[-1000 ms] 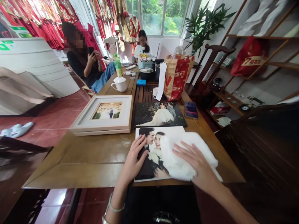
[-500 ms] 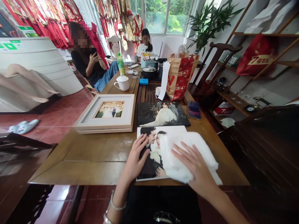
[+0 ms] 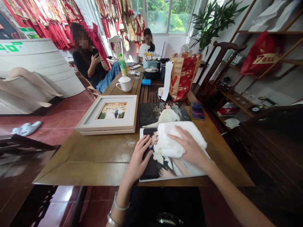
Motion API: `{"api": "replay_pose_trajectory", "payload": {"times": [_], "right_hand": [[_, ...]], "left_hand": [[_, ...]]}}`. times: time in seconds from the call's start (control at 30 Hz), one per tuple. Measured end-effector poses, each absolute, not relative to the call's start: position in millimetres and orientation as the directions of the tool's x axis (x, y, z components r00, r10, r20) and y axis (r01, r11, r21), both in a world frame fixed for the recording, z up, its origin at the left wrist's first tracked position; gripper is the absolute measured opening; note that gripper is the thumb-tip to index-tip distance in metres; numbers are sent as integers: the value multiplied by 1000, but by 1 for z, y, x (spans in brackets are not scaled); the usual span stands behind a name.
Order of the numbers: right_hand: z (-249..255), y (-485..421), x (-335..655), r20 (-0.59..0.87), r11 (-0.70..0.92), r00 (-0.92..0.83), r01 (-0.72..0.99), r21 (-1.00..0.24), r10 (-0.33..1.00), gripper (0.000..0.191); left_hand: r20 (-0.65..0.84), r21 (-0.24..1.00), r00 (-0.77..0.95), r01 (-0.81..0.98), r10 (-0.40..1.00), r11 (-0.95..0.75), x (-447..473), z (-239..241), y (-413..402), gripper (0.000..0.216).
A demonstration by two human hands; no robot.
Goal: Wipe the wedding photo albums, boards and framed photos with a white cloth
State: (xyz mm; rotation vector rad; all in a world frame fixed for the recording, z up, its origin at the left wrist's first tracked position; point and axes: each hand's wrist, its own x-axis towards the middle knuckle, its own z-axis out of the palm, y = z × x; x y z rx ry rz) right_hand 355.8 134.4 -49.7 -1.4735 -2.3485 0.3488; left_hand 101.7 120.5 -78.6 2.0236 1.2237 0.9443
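Observation:
A large photo print [image 3: 151, 167] of two people lies flat at the table's near edge. My left hand [image 3: 139, 157] rests open on its left side, fingers stretched out. My right hand [image 3: 193, 149] holds a folded white towel [image 3: 196, 134] from above, fingers spread over it, pressed against the print. The towel hides the print's upper right part and overlaps the lower edge of a second, dark photo print [image 3: 153, 113] just behind. To the left lies a pale wooden picture frame [image 3: 106, 128] with a small photo in it, stacked on another frame.
Behind the prints stand a white lidded mug [image 3: 124, 85], a blue box [image 3: 146, 82], a small white cup [image 3: 161, 91] and a red and tan paper bag [image 3: 184, 77]. A phone [image 3: 197, 110] lies at the right. Two people sit at the table's far end and left side.
My right hand has pushed the towel away from me and slightly left across the print, uncovering its lower right part. My left hand stays in place on the print.

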Motion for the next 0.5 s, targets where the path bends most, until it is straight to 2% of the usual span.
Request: {"api": "replay_pose_trajectory", "payload": {"times": [0.1, 0.2, 0.27, 0.43, 0.5], "right_hand": [[-48, 156, 362, 158, 408, -378, 809, -423, 912, 79], [-46, 150, 366, 151, 414, -388, 805, -424, 909, 68], [-45, 131, 366, 158, 431, -402, 806, -406, 902, 68], [-42, 62, 357, 114, 456, -445, 825, -334, 888, 87], [-40, 38, 355, 84, 479, -479, 818, -317, 874, 85]], "left_hand": [[270, 773, 327, 488, 906, -406, 102, -79, 121, 44], [274, 771, 326, 488, 905, -409, 102, -79, 121, 44], [276, 769, 325, 490, 905, -411, 102, -79, 121, 44], [267, 776, 313, 491, 911, -396, 103, -78, 120, 44], [262, 781, 311, 488, 914, -390, 103, -78, 119, 44]]}}
